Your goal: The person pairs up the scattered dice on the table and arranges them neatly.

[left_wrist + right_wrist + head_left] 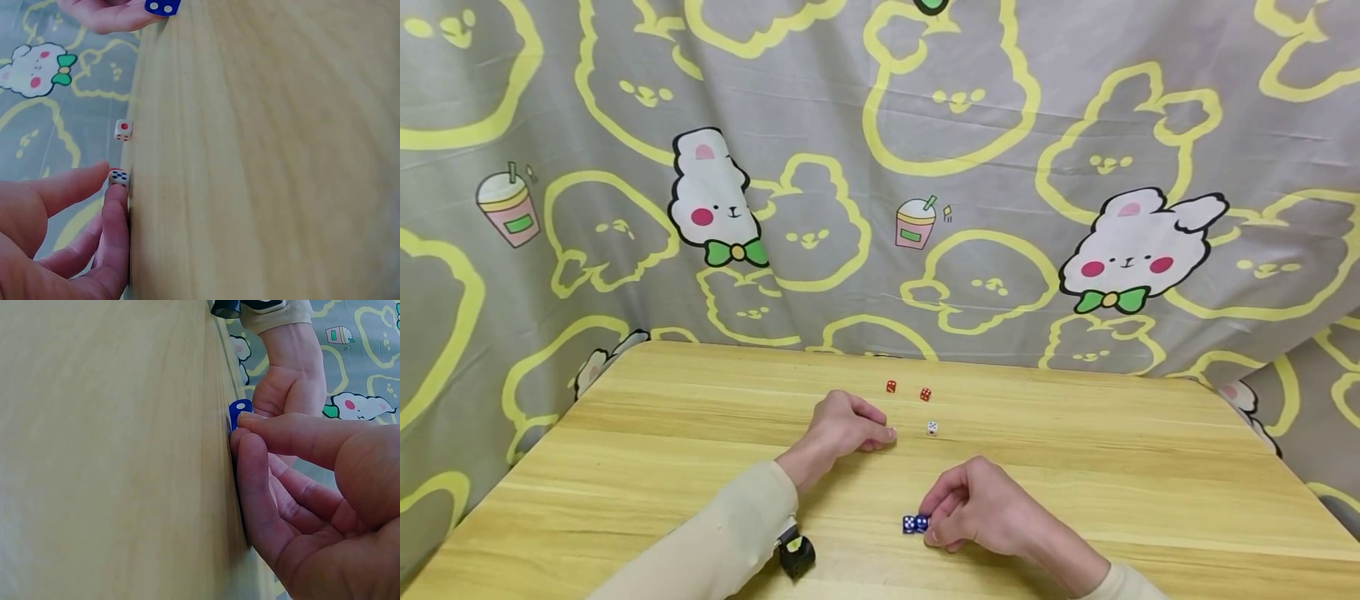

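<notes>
My left hand (844, 427) reaches over the middle of the table and pinches a white die (119, 178) between thumb and fingertips, low against the wood. A second white die (932, 428) stands a short way to its right. Nearer me, my right hand (985, 510) holds a blue die (922, 523) between thumb and fingers at the tabletop. Side by side with it, on its left, is another blue die (909, 524). From the right wrist, fingers cover much of the blue dice. Two red dice (891, 387) (926, 394) lie beyond the left hand.
The wooden table (647, 467) spreads to both sides of the dice. A patterned curtain (850, 192) hangs behind its back edge. Strapped to the left sleeve is a black wrist device (797, 556), low over the near part of the table.
</notes>
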`<control>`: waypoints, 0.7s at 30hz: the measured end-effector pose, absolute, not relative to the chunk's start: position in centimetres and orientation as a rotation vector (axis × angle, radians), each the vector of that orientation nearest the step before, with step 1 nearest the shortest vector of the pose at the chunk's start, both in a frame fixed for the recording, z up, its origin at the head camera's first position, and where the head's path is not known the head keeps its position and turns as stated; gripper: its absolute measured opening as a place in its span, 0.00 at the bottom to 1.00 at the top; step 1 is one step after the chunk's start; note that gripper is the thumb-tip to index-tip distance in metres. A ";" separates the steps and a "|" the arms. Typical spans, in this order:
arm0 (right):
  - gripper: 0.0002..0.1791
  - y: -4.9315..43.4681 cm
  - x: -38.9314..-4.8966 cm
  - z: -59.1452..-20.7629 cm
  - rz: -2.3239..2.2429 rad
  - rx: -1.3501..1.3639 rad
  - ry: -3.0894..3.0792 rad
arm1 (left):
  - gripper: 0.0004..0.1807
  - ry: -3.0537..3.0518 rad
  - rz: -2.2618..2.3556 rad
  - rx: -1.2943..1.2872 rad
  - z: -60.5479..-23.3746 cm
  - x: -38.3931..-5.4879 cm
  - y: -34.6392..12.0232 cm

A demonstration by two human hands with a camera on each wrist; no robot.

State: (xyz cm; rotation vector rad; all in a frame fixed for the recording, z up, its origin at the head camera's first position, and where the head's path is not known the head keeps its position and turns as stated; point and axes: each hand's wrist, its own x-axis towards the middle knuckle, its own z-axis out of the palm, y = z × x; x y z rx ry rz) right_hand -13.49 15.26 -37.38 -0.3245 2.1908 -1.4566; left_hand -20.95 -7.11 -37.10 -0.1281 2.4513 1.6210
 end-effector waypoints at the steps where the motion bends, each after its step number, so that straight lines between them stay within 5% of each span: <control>1: 0.10 15.3 -13.5 -37.4 -1.457 -0.325 2.191 | 0.13 2.453 1.616 -0.125 -37.1 -21.0 -7.1; 21: 0.10 15.3 -13.6 -37.5 -1.443 -0.292 2.202 | 0.08 2.506 1.523 -0.062 -37.2 -21.1 -7.0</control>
